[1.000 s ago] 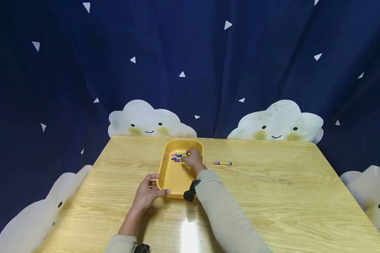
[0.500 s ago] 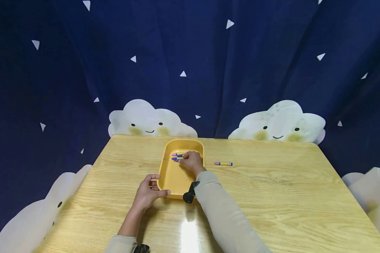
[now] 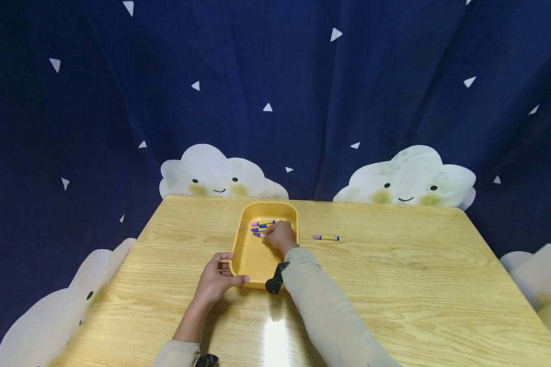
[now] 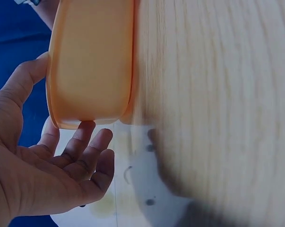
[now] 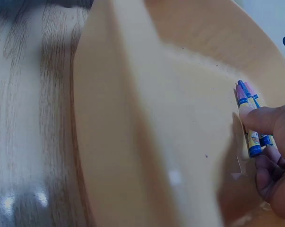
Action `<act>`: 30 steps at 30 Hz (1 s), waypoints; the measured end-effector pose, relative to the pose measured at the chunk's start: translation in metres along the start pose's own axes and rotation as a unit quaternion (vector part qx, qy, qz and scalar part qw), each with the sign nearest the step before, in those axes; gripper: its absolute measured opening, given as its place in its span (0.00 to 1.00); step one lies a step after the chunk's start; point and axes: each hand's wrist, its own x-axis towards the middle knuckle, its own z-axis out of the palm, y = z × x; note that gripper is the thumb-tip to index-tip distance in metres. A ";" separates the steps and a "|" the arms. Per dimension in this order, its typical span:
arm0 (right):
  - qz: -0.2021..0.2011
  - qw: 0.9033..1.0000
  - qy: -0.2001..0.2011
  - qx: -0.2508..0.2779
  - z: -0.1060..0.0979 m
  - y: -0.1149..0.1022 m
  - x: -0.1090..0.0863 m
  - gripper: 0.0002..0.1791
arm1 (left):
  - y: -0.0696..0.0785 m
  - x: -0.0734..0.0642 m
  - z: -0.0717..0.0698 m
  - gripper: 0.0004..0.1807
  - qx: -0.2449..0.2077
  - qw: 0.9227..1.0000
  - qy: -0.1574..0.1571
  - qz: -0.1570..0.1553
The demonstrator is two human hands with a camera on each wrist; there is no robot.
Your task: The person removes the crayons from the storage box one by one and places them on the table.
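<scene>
A yellow-orange plastic tray (image 3: pixel 253 260) stands on the wooden table. At its near left corner my left hand (image 3: pixel 215 281) holds it, thumb on the front rim and fingers against the left side; the left wrist view shows the thumb (image 4: pixel 26 78) and fingertips touching its wall. Inside the tray, my right hand (image 3: pixel 281 237) pinches a purple crayon (image 5: pixel 250 135) with a yellow wrapper between thumb and curled fingers. Several other crayons (image 3: pixel 263 223), pink and blue tipped, lie side by side just beyond it, their right ends partly hidden by the hand.
One more crayon (image 3: pixel 326 238), purple with a yellow wrapper, lies on the table (image 3: pixel 408 275) right of the tray. A dark blue curtain (image 3: pixel 239 92) with white triangles and cloud figures hangs behind the table's back edge.
My right hand has shifted slightly, uncovering more of the pink and blue crayons. The purple crayon in its fingers now slants a little. The left hand keeps its place on the tray.
</scene>
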 end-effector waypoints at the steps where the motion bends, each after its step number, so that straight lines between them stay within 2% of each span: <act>1: -0.001 1.000 -0.005 -0.002 0.000 0.000 0.000 0.05 | 0.000 0.000 0.000 0.36 0.001 1.000 0.001 0.001; 12: -0.013 0.999 -0.034 -0.011 0.001 0.000 0.000 0.06 | 0.002 -0.002 0.000 0.36 -0.007 1.000 -0.001 0.003; 16: -0.030 0.999 -0.042 -0.005 0.004 0.004 0.005 0.04 | 0.002 -0.001 0.001 0.37 -0.003 1.000 -0.001 0.006; 17: -0.037 0.998 -0.043 -0.002 0.005 0.006 0.006 0.03 | 0.001 -0.001 0.001 0.37 -0.001 1.000 0.000 0.005; 18: -0.061 0.997 -0.036 0.006 0.012 0.014 0.012 0.03 | 0.001 -0.001 0.000 0.37 0.001 1.000 0.002 0.005; 21: -0.074 0.996 -0.044 0.004 0.015 0.018 0.016 0.03 | -0.001 0.001 0.000 0.37 0.004 1.000 0.003 0.003; 24: -0.071 0.996 -0.053 0.006 0.012 0.014 0.012 0.02 | -0.001 0.001 -0.001 0.37 0.003 1.000 0.000 0.002; 25: -0.053 0.997 -0.064 0.000 0.004 0.005 0.004 0.02 | -0.001 0.000 -0.001 0.37 0.002 1.000 -0.001 0.001; 30: -0.062 0.996 -0.067 -0.003 -0.008 -0.005 -0.005 0.03 | -0.001 0.000 0.000 0.37 0.000 1.000 -0.001 -0.001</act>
